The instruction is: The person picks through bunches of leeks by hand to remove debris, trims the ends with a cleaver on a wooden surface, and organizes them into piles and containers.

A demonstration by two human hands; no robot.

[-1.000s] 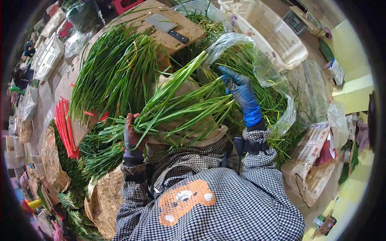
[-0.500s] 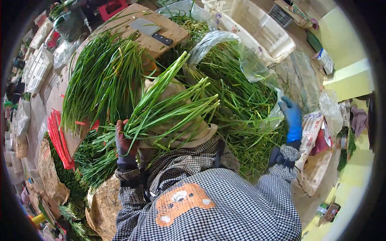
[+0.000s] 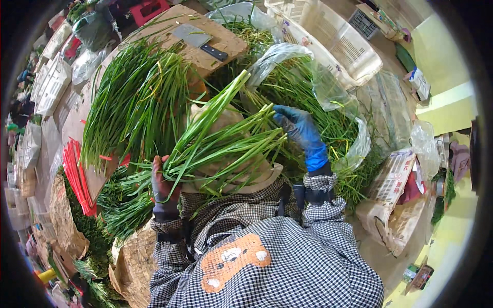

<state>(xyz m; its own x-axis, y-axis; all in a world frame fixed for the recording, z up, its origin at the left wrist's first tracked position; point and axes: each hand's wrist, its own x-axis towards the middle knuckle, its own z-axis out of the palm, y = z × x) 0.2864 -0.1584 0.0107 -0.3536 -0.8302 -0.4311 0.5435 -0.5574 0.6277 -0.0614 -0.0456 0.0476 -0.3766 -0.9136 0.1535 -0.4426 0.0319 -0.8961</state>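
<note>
My left hand [image 3: 165, 179], in a dark reddish glove, is closed around a loose bunch of garlic chives [image 3: 221, 149]. The pale cut ends fan out up and to the right over my lap. Beside those ends is my right hand [image 3: 299, 126] in a blue glove, its fingers stretched toward the stems; whether they touch is hard to make out. A large pile of chives [image 3: 138, 97] hangs over the board on the left. More loose chives [image 3: 334, 133] lie to the right, partly under clear plastic [image 3: 282, 54].
A cleaver [image 3: 192, 36] with a black handle lies on a wooden board [image 3: 226, 38]. Red strips [image 3: 77, 174] hang at the left edge. A white plastic crate [image 3: 339, 43] stands at the far right. Nearer are a printed sack [image 3: 382, 190] and brown paper [image 3: 136, 262].
My right hand has moved left from the loose chives to the cut ends of the held bunch. My left hand keeps its hold, nearly still.
</note>
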